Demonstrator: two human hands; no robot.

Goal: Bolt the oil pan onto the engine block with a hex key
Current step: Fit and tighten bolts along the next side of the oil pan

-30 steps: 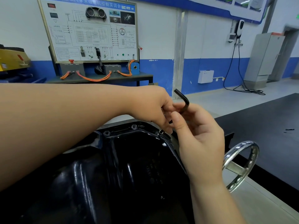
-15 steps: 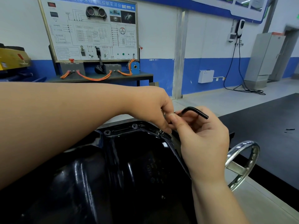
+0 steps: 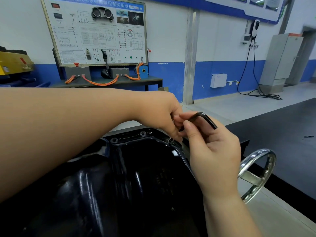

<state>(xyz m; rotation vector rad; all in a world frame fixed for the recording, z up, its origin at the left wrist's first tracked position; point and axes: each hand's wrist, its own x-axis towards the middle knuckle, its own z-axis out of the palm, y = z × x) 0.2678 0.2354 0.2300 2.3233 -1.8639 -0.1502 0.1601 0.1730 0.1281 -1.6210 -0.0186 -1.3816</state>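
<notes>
Tip of hex key [image 3: 207, 120] hidden, oil pan [image 3: 136, 185] cut off at btm edge

a white training board [image 3: 95, 31] with wiring diagrams stands on a dark table [image 3: 153, 81], orange cables [image 3: 100, 82] looped below it. a chrome handwheel [image 3: 258, 173] sits at right beside a black mat [image 3: 282, 127]. a grey cabinet [image 3: 282, 59] stands against the far wall.

Lower half is pretty much filled by the glossy black oil pan [image 3: 119, 177]. A hex key [image 3: 205, 119] is pinched by the right hand [image 3: 213, 154] over the pan's 1 o'clock corner, free end pointed toward 4 o'clock. The left hand [image 3: 159, 113] is curled onto its other end. Two bolts [image 3: 142, 133] can be seen in the rim at 12, and a chrome handwheel [image 3: 256, 175] at 3.
</notes>
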